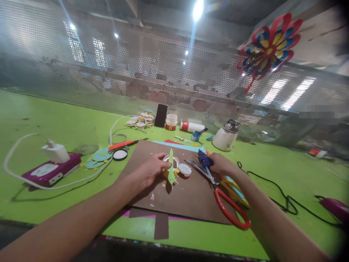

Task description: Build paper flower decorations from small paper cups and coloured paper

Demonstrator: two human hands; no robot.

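My left hand is closed in a pinch on a small paper craft made of a pointed green strip, yellow bits and a white ring, held over a brown card sheet. My right hand is wrapped round a blue glue gun whose nozzle points left toward the craft. Red-handled scissors lie on the brown sheet just in front of my right hand. A small white-and-red round lid sits beside the craft.
On the green table: a magenta box with a white charger and cable at left, paper discs, an orange pen, a dark phone, jars, a white jug, black cord at right. A paper flower hangs on the mesh wall.
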